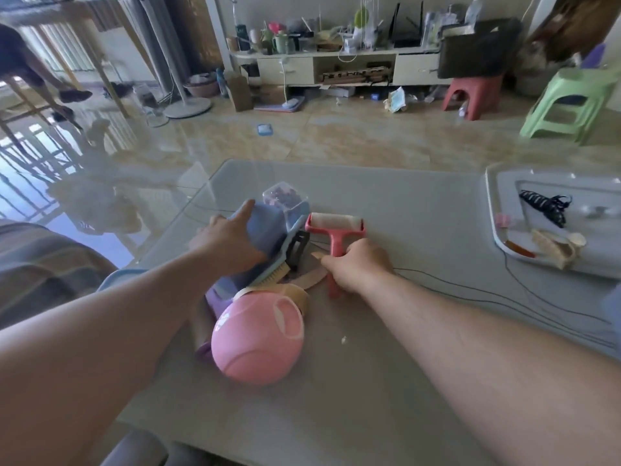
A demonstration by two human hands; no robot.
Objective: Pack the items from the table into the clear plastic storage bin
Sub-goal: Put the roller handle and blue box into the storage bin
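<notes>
A pile of items lies in the middle of the grey table [403, 213]. My right hand [359, 265] is closed around the handle of a pink lint roller [334, 225], whose roll points away from me. My left hand [232, 240] rests flat, fingers spread, on a blue folded cloth [268, 223]. Beside the cloth stands a small clear box [285, 198] of dark beads. A brush [272, 277], a black hair clip [297, 247], a tape roll [295, 292] and a pink round container [258, 341] lie closer to me. The clear storage bin is not clearly visible.
A white tray-like lid [504, 210] at the right table edge holds a dark ribbon [544, 206] and small bits. A thin black cable [470, 290] runs across the table. A blue rim [117, 275] shows at the left edge. Stools and cluttered shelves stand beyond.
</notes>
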